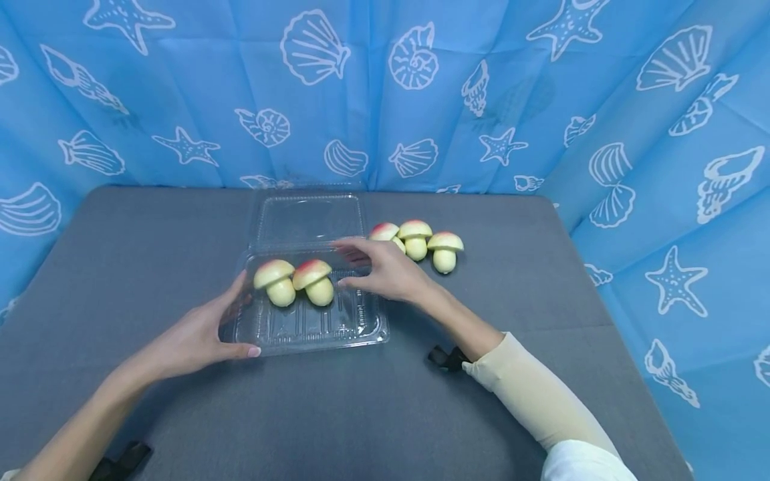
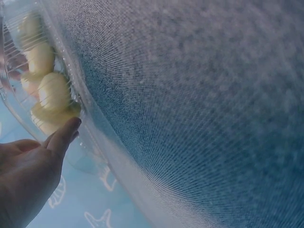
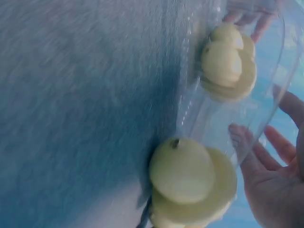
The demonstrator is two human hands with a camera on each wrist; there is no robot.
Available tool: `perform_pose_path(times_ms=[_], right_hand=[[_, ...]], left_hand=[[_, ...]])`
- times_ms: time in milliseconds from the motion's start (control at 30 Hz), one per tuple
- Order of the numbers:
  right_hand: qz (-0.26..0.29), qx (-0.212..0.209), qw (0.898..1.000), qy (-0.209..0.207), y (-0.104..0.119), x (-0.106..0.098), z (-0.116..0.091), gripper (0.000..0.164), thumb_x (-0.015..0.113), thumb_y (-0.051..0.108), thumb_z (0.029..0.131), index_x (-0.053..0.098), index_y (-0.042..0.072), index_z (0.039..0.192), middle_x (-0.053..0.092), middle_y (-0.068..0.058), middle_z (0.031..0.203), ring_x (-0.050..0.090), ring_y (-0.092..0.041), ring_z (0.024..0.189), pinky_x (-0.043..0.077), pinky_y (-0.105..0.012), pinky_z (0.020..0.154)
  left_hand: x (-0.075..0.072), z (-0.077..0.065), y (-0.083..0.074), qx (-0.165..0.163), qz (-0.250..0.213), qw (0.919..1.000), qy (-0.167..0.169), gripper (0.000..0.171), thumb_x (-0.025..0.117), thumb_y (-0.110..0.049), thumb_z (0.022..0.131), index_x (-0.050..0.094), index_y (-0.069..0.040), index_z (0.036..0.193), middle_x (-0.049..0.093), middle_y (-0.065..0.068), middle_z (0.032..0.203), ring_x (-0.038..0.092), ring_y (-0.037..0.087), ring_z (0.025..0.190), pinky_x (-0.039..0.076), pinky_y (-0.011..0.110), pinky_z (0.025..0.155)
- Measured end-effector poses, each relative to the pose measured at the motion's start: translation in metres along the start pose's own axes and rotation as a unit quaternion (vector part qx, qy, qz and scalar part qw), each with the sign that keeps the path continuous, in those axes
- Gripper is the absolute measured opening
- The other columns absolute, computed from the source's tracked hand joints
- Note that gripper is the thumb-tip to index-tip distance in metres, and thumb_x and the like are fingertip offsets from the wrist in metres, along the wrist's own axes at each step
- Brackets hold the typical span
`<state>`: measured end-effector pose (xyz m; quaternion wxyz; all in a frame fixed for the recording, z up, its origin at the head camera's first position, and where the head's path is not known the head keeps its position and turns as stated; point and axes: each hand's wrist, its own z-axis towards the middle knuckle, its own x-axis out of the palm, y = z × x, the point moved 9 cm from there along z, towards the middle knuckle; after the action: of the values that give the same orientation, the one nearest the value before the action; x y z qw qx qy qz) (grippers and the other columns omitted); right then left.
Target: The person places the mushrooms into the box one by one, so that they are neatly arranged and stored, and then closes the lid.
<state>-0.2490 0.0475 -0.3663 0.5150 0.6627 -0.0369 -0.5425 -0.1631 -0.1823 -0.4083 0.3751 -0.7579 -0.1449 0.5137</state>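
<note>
An open clear plastic clamshell box [image 1: 313,341] lies on the table, its lid [image 1: 309,217] folded back. Two mushroom-shaped pieces, a left one [image 1: 281,292] and a right one [image 1: 320,292], sit side by side in its left half, with pale stems and red-tinged caps. My left hand [image 1: 201,331] is at the box's left side, fingers and thumb spread, holding nothing; whether it touches the wall I cannot tell. Over the right part of the box is my right hand [image 1: 391,270], thumb and fingers apart with nothing between them. It partly hides a mushroom piece [image 1: 383,231] behind it.
Right of the box, two more mushroom pieces [image 1: 416,247] [image 1: 445,260] lie beside the partly hidden one. A grey cloth covers the table [image 1: 481,414]. Behind it hangs a blue curtain [image 1: 373,100] with white shells and starfish.
</note>
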Motion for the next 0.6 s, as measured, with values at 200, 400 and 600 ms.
perform_pose_path(times_ms=[200,400,600], right_hand=[[0.064,-0.013,0.998,-0.027,-0.009,-0.016,-0.007,0.058,0.082,0.012,0.083,0.058,0.004,0.135,0.065,-0.016,0.127,0.066,-0.031,0.112,0.052,-0.027,0.096],[0.092,-0.005,0.994,-0.061,-0.019,-0.029,-0.016,0.055,0.083,0.007,0.081,0.062,0.001,0.131,0.066,-0.019,0.124,0.065,-0.033,0.113,0.051,-0.032,0.099],[0.138,-0.011,0.986,-0.091,-0.027,-0.039,-0.027,0.053,0.082,0.003,0.081,0.062,-0.003,0.130,0.064,-0.024,0.123,0.063,-0.035,0.115,0.050,-0.039,0.101]], left_hand=[[0.000,0.000,0.001,0.002,-0.001,1.0000,-0.001,0.127,0.084,-0.045,0.077,-0.006,-0.011,0.160,0.037,0.031,0.151,0.040,0.050,0.134,0.035,0.065,0.105],[-0.001,0.000,0.001,-0.001,-0.002,1.0000,-0.001,0.127,0.084,-0.045,0.077,-0.007,-0.011,0.160,0.036,0.031,0.151,0.040,0.050,0.134,0.035,0.064,0.106],[-0.001,0.001,0.001,0.000,-0.003,1.0000,0.001,0.127,0.084,-0.045,0.078,-0.007,-0.011,0.160,0.035,0.031,0.152,0.040,0.051,0.134,0.036,0.065,0.105]])
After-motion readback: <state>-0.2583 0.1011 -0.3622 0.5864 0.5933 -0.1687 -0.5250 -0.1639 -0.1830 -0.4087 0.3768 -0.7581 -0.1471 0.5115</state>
